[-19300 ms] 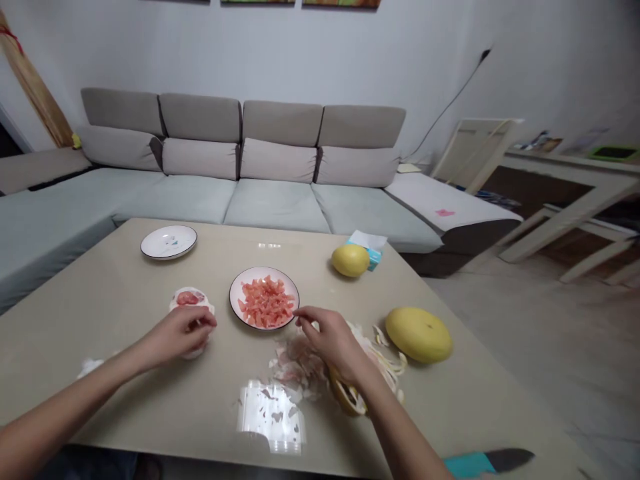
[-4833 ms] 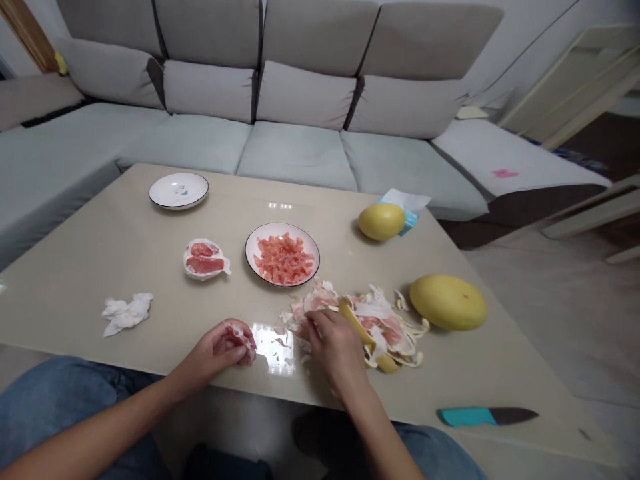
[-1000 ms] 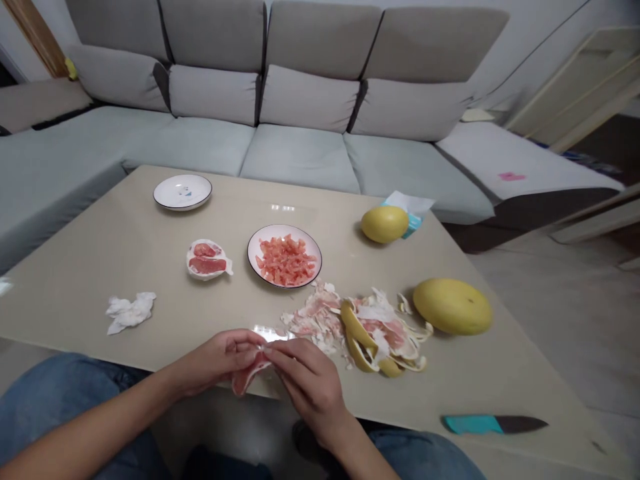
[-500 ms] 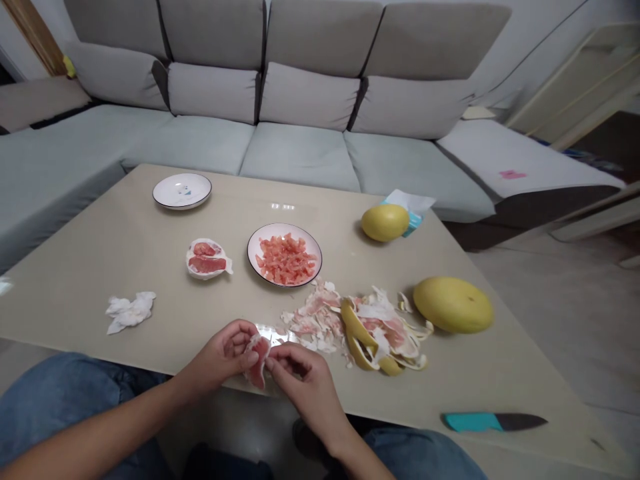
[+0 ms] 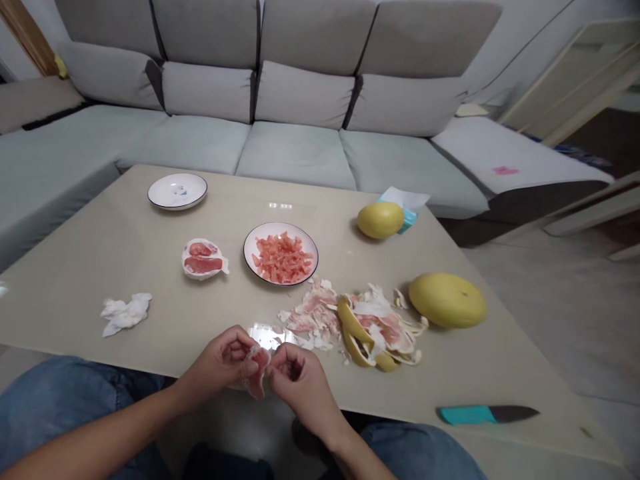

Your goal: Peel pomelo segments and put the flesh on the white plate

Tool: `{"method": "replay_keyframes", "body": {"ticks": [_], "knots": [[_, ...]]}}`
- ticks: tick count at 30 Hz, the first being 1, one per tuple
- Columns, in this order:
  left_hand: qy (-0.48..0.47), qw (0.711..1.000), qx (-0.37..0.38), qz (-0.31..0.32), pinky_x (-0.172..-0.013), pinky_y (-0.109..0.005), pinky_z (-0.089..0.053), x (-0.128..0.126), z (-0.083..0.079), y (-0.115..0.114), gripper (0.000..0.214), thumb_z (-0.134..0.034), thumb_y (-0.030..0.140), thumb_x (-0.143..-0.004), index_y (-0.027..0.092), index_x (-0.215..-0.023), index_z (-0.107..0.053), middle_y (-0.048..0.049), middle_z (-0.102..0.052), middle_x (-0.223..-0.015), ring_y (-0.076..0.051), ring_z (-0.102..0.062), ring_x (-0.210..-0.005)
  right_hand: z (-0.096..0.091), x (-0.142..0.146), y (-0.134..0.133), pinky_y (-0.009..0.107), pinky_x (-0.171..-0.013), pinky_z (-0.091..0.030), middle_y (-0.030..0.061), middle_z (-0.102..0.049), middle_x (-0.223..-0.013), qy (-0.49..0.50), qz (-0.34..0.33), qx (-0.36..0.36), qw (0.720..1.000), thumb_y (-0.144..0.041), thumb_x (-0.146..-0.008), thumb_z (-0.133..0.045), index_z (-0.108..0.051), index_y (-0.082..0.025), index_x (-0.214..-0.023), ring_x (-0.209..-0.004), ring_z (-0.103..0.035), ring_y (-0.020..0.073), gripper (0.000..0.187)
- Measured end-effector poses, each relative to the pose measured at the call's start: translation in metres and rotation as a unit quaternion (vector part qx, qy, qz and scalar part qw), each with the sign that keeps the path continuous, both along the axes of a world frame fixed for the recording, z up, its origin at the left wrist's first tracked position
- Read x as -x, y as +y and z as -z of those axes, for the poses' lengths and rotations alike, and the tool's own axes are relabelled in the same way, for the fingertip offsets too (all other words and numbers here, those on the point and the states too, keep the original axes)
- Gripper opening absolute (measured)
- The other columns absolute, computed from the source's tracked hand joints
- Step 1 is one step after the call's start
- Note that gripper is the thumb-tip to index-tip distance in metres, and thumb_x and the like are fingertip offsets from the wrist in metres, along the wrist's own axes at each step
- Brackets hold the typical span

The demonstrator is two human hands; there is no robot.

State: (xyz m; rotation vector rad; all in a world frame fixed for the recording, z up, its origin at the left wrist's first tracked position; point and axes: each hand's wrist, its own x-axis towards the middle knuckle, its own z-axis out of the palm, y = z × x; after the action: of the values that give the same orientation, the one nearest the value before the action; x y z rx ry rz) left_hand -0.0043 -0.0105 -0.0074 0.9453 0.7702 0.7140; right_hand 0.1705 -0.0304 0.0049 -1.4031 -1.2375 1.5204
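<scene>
A red pomelo segment [image 5: 259, 375] with pale membrane along its edge is pinched in my left hand [image 5: 223, 363], above the table's near edge. My right hand [image 5: 304, 383] is closed, thumb and index finger pinching at the segment's right edge; a bit of membrane may be between them, too small to make out. Beyond my hands, a dark-rimmed plate [image 5: 250, 260] holds pieces of red pulp [image 5: 283, 257]. To its left lies a partly peeled pomelo chunk [image 5: 203, 259]. Torn membrane [image 5: 315, 313] and yellow peel [image 5: 353, 323] are heaped right of my hands.
On the right, two whole yellow pomelos [image 5: 447, 300] stand, the farther one by a tissue pack [image 5: 406, 200]. A teal-handled knife [image 5: 487, 414] lies near the front right edge. At left are a crumpled tissue [image 5: 127, 313] and a white plate [image 5: 177, 192]. A sofa [image 5: 295, 153] stands behind.
My right hand's fingers have curled in more tightly at the segment's edge. Both hands and the segment sit slightly lower. The whole view has shifted a little.
</scene>
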Motion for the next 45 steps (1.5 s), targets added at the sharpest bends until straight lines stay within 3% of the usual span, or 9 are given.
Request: {"method": "replay_keyframes", "body": {"ticks": [10,15,19,23,25,27,30,36,45], "knots": [[-0.058,0.995,0.076,0.020,-0.053,-0.025,-0.049,-0.001,0.004,-0.006,0.022,-0.067,0.033,-0.082,0.018,-0.092,-0.055,-0.0010,-0.062,-0.079,-0.013,-0.062,-0.059,0.008,0.001,0.000,0.021,-0.047,-0.020,-0.0078,-0.039,-0.052,0.070,-0.023,0.019,0.997,-0.027,-0.068,-0.060,-0.047,-0.020,-0.061,-0.050,-0.029,0.0083,0.016],[-0.112,0.980,0.162,-0.003,-0.060,-0.028,-0.053,0.002,0.001,-0.002,0.018,-0.063,0.026,-0.086,0.019,-0.102,-0.057,-0.0017,-0.058,-0.083,-0.012,-0.060,-0.065,0.003,-0.009,0.006,0.022,-0.050,-0.025,-0.0062,-0.039,-0.057,0.046,-0.040,-0.015,0.998,-0.028,-0.076,-0.052,-0.050,-0.019,-0.069,-0.054,-0.032,0.0104,0.011],[-0.146,0.966,0.210,-0.018,-0.063,-0.026,-0.051,0.004,0.005,0.002,0.022,-0.059,0.022,-0.089,0.016,-0.111,-0.059,-0.0033,-0.056,-0.086,-0.011,-0.058,-0.068,0.003,-0.023,0.017,0.023,-0.055,-0.030,-0.0041,-0.040,-0.061,-0.073,-0.015,-0.113,0.991,-0.028,-0.084,-0.043,-0.044,-0.020,-0.065,-0.060,-0.038,0.0121,0.021],[-0.154,0.960,0.232,-0.036,-0.067,-0.026,-0.050,0.006,0.005,0.004,0.025,-0.056,0.018,-0.091,0.014,-0.115,-0.060,-0.0036,-0.054,-0.086,-0.009,-0.057,-0.069,0.007,-0.041,0.027,0.024,-0.052,-0.027,-0.0042,-0.039,-0.054,-0.239,-0.010,-0.161,0.958,-0.027,-0.085,-0.044,-0.040,-0.020,-0.056,-0.055,-0.039,0.0125,0.030],[-0.156,0.958,0.236,-0.044,-0.070,-0.027,-0.050,0.007,0.004,0.004,0.023,-0.057,0.017,-0.090,0.014,-0.113,-0.061,-0.0037,-0.055,-0.086,-0.009,-0.057,-0.070,0.008,-0.048,0.031,0.025,-0.053,-0.029,-0.0021,-0.049,-0.056,-0.313,-0.036,-0.163,0.935,-0.028,-0.084,-0.049,-0.051,-0.019,-0.059,-0.055,-0.044,0.0138,0.027],[-0.156,0.959,0.230,-0.050,-0.071,-0.027,-0.050,0.007,0.003,0.003,0.022,-0.058,0.018,-0.090,0.014,-0.111,-0.062,-0.0036,-0.055,-0.086,-0.009,-0.057,-0.070,0.008,-0.053,0.032,0.027,-0.058,-0.035,0.0028,-0.063,-0.071,-0.357,-0.040,-0.176,0.916,-0.026,-0.082,-0.054,-0.065,-0.019,-0.077,-0.063,-0.053,0.0169,0.014],[-0.140,0.968,0.200,-0.053,-0.070,-0.028,-0.049,0.005,0.002,0.003,0.020,-0.058,0.020,-0.090,0.014,-0.108,-0.062,-0.0035,-0.056,-0.083,-0.010,-0.057,-0.069,0.006,-0.048,0.030,0.029,-0.069,-0.043,0.0070,-0.070,-0.090,-0.307,-0.028,-0.207,0.928,-0.022,-0.083,-0.055,-0.069,-0.020,-0.098,-0.077,-0.061,0.0197,0.021],[-0.078,0.983,0.151,-0.066,-0.067,-0.028,-0.049,-0.001,-0.001,0.000,0.022,-0.062,0.025,-0.087,0.017,-0.107,-0.059,-0.0029,-0.057,-0.085,-0.012,-0.058,-0.069,0.003,-0.016,0.015,0.025,-0.061,-0.044,0.0040,-0.071,-0.080,-0.091,-0.027,-0.141,0.985,-0.027,-0.083,-0.061,-0.075,-0.021,-0.087,-0.070,-0.061,0.0164,0.016],[-0.049,0.988,0.130,-0.073,-0.068,-0.028,-0.050,-0.008,-0.007,-0.005,0.025,-0.069,0.031,-0.081,0.018,-0.101,-0.059,-0.0025,-0.060,-0.089,-0.013,-0.062,-0.069,0.004,-0.008,0.010,0.024,-0.055,-0.043,0.0029,-0.068,-0.069,-0.011,-0.006,-0.066,0.998,-0.033,-0.077,-0.068,-0.076,-0.018,-0.081,-0.058,-0.054,0.0129,0.017]]}}
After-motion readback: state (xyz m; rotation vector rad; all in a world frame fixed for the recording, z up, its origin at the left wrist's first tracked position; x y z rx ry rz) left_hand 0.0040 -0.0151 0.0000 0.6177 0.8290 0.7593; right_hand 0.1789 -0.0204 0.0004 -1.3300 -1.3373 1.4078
